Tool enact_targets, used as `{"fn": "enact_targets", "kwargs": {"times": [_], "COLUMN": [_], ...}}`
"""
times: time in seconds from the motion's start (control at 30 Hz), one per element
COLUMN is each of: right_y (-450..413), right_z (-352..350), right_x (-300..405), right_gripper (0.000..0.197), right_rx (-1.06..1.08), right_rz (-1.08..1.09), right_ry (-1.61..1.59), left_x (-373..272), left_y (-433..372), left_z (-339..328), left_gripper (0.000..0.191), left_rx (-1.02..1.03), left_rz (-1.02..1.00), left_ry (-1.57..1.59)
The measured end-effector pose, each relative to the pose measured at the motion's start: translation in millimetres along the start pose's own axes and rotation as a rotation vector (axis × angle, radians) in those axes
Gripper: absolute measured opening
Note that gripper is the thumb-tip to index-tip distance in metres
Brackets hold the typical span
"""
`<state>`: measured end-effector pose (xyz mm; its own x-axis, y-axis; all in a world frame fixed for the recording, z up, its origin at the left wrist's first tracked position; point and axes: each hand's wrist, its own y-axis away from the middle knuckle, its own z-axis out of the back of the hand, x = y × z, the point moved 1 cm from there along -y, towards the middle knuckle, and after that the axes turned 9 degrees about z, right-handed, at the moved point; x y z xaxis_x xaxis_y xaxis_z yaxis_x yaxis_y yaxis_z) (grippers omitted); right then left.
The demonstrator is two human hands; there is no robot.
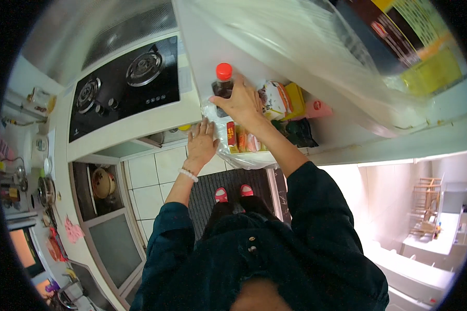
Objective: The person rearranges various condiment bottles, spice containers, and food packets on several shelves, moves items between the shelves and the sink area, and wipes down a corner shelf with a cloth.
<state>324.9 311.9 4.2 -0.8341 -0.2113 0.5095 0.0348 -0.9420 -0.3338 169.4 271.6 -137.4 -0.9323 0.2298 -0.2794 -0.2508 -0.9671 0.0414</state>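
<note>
A dark bottle with a red cap (223,71) stands on a shelf lined with clear plastic film (239,160). My right hand (242,102) grips it, thumb across the near side and fingers around the far side. Just right of that hand are a white printed packet (274,99) and a yellow packet (295,102). Below my right wrist, small red and orange packets (231,134) line the shelf's front beside a dark green bag (301,132). My left hand (202,142), with a pale bead bracelet, holds nothing and rests palm down near the shelf's left front corner.
To the left is a black glass gas hob (128,87) set in a white counter (140,124). Below the counter, an opening holds a patterned bowl (102,182). Plastic sheeting (295,50) drapes at upper right before a large labelled container (397,35). A dark ribbed mat (210,198) lies underfoot.
</note>
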Motion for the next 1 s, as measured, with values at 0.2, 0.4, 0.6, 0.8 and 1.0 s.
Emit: {"fn": "enact_targets", "kwargs": {"times": [0.2,0.4,0.6,0.8,1.0], "right_y": [68.5,193.1,246.4,243.0,233.1], "right_z": [99.3,131.5,71.3,49.1,43.2], "right_x": [-25.3,-92.1,-131.8,-150.6,-160.5], "right_gripper": [0.036,0.022,0.027,0.030,0.033], "right_rx": [0.126,-0.008,-0.071,-0.290,-0.283], "right_rz": [0.073,-0.207,-0.349,-0.241,-0.080], "right_ry": [-0.313,-0.188,-0.054,-0.021,0.054], "left_x": [17.3,0.2,-36.0,-58.5,-57.9], "left_y": [33.4,73.8,71.8,56.7,50.2], "left_z": [18.6,18.1,8.7,14.6,0.1], "left_gripper": [0.055,0.047,0.045,0.032,0.024], "left_rx": [-0.089,0.197,0.288,0.324,0.291], "left_rz": [-0.029,0.171,0.206,0.375,0.458], "left_ry": [0.446,0.909,1.158,1.212,1.169]}}
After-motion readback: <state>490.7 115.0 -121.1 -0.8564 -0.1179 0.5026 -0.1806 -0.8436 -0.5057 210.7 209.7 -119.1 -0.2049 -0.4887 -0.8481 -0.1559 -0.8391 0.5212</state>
